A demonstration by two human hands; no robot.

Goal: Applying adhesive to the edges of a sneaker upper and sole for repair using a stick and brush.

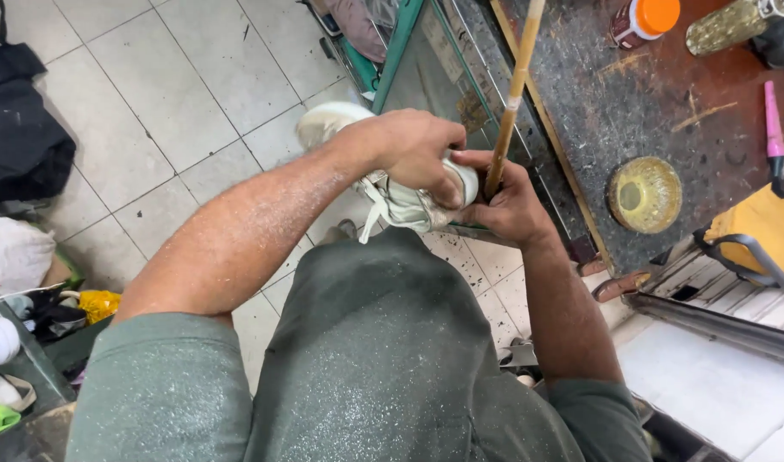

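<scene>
Over the lap, left fingers point(426, 162) clasp a white shoe point(392, 184); right fingers point(503, 201) grip a stick point(513, 94).

Your left hand point(417, 154) grips a white shoe point(392, 184), smooth leather-like upper, cloth laces | right hand point(507, 205) wraps a bare wooden stick point(511, 94), matt, worn | workbench point(648, 111) top dark, scratched, rough | near its front edge a glossy amber ribbed glass dish point(644, 194) | your green cloth shirt point(383, 368) dust-speckled | floor tiles point(169, 85) smooth, pale.
</scene>
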